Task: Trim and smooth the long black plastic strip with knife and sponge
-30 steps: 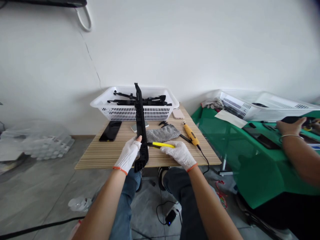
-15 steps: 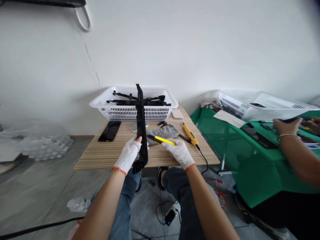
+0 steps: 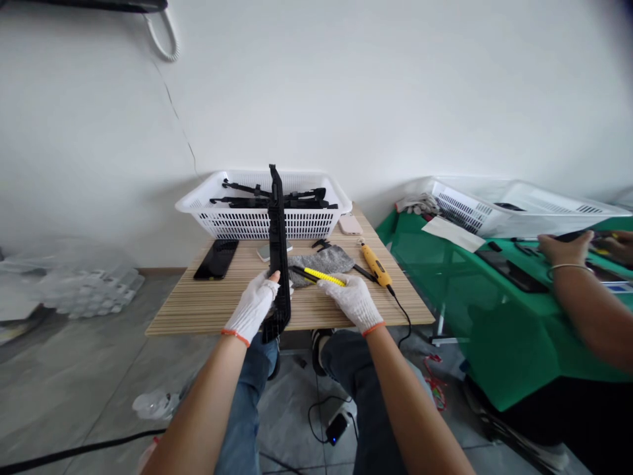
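Observation:
My left hand (image 3: 258,299), in a white knit glove with an orange cuff, grips a long black plastic trim piece (image 3: 278,244) low down. The piece stands nearly upright, its bent lower end over the table's front edge. In my right hand (image 3: 352,297), gloved alike, is a slim tool with a ridged yellow strip (image 3: 324,276) and a black tip, pointing left towards the piece; its exact kind is unclear. A small gap seems to separate tip and piece. Behind them lies a grey cloth-like item (image 3: 339,259). Beyond, a white basket (image 3: 237,227) holds several black plastic pieces (image 3: 252,203).
On the striped wooden table (image 3: 198,310) lie a black phone (image 3: 216,259), a pink phone (image 3: 351,225), a black caliper (image 3: 321,245) and a yellow corded rotary tool (image 3: 376,265). At right, another person's hands (image 3: 566,249) work over a green-covered table (image 3: 445,290).
Almost nothing differs. The trim piece and the yellow-and-black tool have shifted very slightly left in view, along with the whole scene; both hands keep their hold.

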### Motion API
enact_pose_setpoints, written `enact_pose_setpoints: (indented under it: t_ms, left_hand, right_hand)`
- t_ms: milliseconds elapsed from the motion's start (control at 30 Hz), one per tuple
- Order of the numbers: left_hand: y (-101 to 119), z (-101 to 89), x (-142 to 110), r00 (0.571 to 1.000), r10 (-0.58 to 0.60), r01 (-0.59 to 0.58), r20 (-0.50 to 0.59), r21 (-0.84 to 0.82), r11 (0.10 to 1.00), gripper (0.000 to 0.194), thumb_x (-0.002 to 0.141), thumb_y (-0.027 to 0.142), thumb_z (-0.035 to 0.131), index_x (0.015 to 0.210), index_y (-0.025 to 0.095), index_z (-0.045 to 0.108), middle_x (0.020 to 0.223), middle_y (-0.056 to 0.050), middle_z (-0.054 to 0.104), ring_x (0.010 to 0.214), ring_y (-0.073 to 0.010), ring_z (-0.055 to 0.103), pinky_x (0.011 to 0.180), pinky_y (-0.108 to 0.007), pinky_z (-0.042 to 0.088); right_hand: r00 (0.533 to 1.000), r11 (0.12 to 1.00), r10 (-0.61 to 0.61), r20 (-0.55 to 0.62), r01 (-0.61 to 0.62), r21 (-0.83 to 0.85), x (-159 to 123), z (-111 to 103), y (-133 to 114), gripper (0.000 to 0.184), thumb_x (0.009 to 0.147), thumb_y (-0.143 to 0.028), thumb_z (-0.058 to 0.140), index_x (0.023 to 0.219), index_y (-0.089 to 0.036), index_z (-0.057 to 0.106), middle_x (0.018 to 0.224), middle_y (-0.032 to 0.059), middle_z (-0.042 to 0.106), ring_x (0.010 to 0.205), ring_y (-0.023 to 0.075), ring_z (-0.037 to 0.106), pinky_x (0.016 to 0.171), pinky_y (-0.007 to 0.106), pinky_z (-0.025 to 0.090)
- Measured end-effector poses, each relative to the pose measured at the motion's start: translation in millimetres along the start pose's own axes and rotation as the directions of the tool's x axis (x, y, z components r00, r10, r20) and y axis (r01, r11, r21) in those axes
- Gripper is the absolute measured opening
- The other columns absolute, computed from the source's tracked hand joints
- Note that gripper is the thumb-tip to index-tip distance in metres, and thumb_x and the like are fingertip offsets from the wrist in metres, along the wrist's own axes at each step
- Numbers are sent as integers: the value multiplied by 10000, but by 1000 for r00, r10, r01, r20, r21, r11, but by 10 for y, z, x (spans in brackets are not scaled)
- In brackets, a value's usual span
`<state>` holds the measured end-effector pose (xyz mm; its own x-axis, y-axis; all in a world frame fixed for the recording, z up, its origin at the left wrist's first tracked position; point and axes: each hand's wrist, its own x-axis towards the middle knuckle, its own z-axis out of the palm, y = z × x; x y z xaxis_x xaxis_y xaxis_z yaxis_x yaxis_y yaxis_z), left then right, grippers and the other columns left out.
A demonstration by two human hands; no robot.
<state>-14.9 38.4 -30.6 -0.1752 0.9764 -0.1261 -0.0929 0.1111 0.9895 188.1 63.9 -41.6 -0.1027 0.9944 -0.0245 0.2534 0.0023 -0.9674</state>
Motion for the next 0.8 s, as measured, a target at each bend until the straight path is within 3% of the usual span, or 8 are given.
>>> enact_pose_setpoints:
  t_ms: [167, 400, 667, 800]
  left_hand:
    - [-19, -12, 15, 1000, 8, -8, -16, 42, 999, 641, 616, 689, 729, 934, 135, 686, 695, -66, 713, 622, -204, 670, 635, -314, 513]
    - [-12, -27, 17, 999, 47, -45, -16, 106, 993, 592, 658, 671, 706, 925, 143, 715, 704, -71, 718, 638, -209, 659, 630, -304, 487]
    - [34, -50, 6, 980, 149, -100, -131, 322, 941, 354, 764, 489, 686, 966, 206, 755, 850, -59, 755, 888, -255, 667, 817, -326, 479]
    - [42, -56, 19, 975, 180, -124, -130, 353, 927, 303, 800, 380, 668, 1047, 219, 736, 973, -61, 761, 955, -255, 668, 882, -340, 477]
  right_hand:
    - [999, 999, -47, -21, 47, -10, -15, 8, 10, 499, 662, -521, 700, 933, -111, 784, 687, 35, 676, 651, 161, 568, 602, 256, 439]
    - [996, 995, -93, 6, 93, -23, -22, 9, 27, 463, 692, -514, 697, 934, -131, 796, 732, 41, 709, 708, 179, 604, 654, 267, 466]
    - [995, 994, -102, -6, 101, -51, -20, 8, 38, 458, 705, -513, 691, 938, -132, 793, 753, 47, 722, 736, 195, 626, 678, 277, 480]
    - [993, 992, -115, 7, 115, -53, -28, 12, 29, 441, 709, -508, 697, 928, -136, 790, 754, 46, 721, 733, 190, 627, 684, 275, 481]
